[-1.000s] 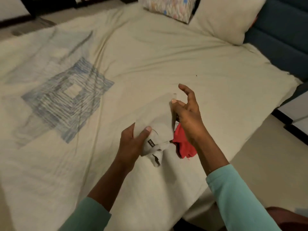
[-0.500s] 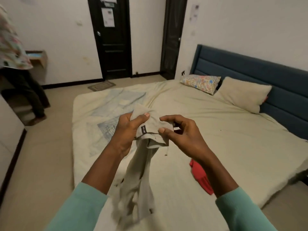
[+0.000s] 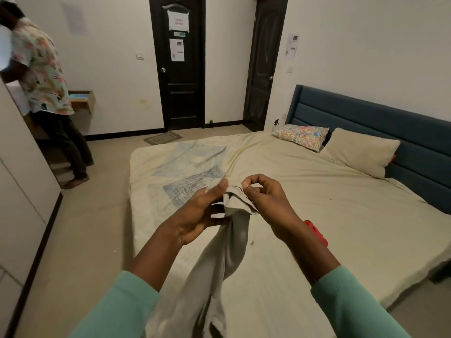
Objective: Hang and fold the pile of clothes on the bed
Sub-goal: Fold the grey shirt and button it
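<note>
Both hands are up over the bed (image 3: 317, 203), pinching the top edge of a grey garment (image 3: 219, 259) between them. The left hand (image 3: 197, 215) has thumb and fingers clamped on the bunched hem; the right hand (image 3: 266, 201) nips it between thumb and forefinger. The cloth hangs down in a twisted length. A red piece (image 3: 317, 231) lies on the sheet just behind the right wrist.

Home bedroom. Wide bed (image 3: 329, 191) with blue padded headboard (image 3: 390, 128), 2 pillows (image 3: 358, 152), cream sheet. 2 dark doors (image 3: 180, 69) in plain white walls.
</note>
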The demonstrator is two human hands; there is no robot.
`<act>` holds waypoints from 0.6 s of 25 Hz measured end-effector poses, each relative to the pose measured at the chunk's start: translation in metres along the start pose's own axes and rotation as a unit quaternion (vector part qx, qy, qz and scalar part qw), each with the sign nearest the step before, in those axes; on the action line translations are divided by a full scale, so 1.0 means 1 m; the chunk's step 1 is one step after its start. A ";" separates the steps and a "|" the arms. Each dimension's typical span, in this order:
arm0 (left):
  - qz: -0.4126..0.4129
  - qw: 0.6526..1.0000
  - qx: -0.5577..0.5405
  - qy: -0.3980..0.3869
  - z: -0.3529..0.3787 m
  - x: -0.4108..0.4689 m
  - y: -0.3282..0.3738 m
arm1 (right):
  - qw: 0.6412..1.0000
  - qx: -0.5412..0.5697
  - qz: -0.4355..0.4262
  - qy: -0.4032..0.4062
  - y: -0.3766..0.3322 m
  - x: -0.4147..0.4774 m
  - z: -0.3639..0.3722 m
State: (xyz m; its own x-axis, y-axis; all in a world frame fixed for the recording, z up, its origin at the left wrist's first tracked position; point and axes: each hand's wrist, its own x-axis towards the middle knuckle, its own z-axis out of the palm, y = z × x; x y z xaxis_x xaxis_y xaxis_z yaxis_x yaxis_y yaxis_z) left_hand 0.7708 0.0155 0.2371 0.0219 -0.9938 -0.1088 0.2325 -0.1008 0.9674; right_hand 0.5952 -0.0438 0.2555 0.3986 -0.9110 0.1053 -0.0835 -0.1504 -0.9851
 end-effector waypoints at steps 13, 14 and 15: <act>-0.033 0.991 0.011 0.132 0.023 0.028 -0.035 | 0.987 0.066 0.134 0.060 0.042 0.001 -0.032; -0.049 0.988 -0.017 0.143 0.024 0.033 -0.037 | 0.983 0.079 0.136 0.096 0.046 0.005 -0.039; -0.060 0.985 -0.048 0.152 0.024 0.038 -0.039 | 0.978 0.091 0.133 0.135 0.050 0.011 -0.046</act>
State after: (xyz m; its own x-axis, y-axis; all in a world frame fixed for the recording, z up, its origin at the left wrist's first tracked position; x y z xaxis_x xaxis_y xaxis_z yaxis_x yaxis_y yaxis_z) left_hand 0.7390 -0.0196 0.2009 0.2758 -0.9139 -0.2978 0.3414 -0.1965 0.9192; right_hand 0.5533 -0.0786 0.2136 0.1277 -0.9805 -0.1496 0.0216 0.1536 -0.9879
